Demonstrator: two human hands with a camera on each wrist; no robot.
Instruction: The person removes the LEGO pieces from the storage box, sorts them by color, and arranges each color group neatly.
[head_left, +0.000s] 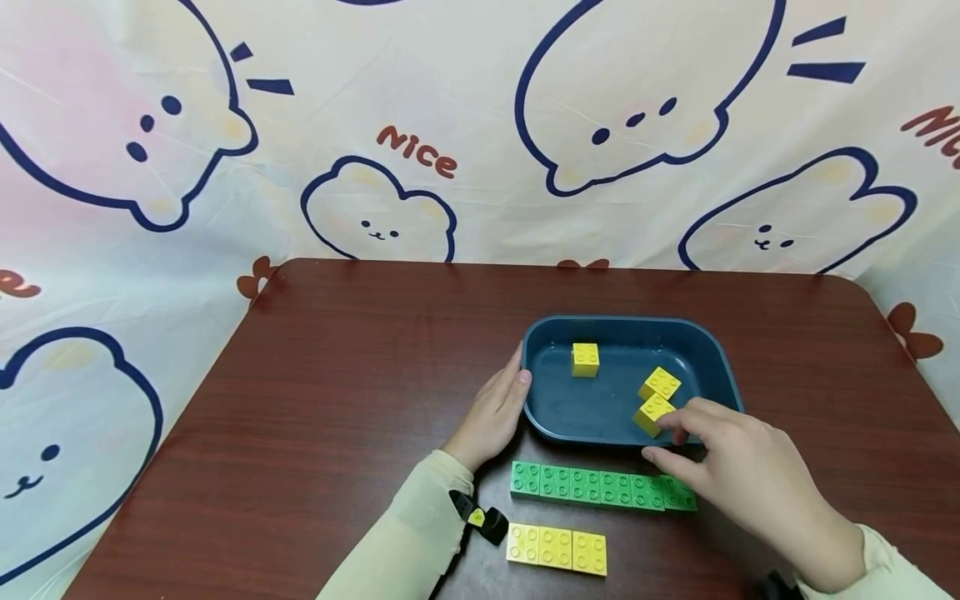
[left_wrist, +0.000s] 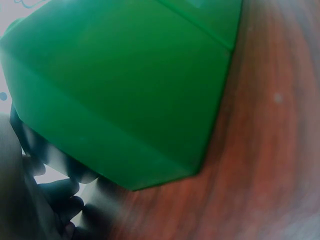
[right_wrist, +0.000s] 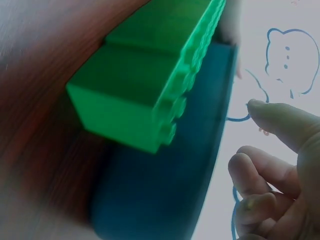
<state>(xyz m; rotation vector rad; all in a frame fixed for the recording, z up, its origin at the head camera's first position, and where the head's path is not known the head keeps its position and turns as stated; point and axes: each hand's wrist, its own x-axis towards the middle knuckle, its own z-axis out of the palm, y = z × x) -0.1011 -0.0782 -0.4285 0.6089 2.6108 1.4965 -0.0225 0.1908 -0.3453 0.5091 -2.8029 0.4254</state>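
My left hand [head_left: 489,421] rests along the left wall of a dark blue tray [head_left: 577,408], its fingers stretched against the outside. In the tray lie three yellow building bricks: one [head_left: 585,359] sits apart at the left, while another [head_left: 660,382] lies just behind the nearest one [head_left: 653,413]. Over the tray's front right rim hovers my right hand [head_left: 750,467], its fingertips overlapping the nearest brick in the head view. The right wrist view shows that thumb [right_wrist: 275,120] apart from the bent fingers, nothing between them.
A row of green bricks [head_left: 600,486] lies just in front of the tray, looming large in both wrist views. Nearer still is a short row of yellow bricks [head_left: 557,548], close to the left wrist's black strap [head_left: 480,518]. A printed cloth hangs behind the brown table [head_left: 360,375].
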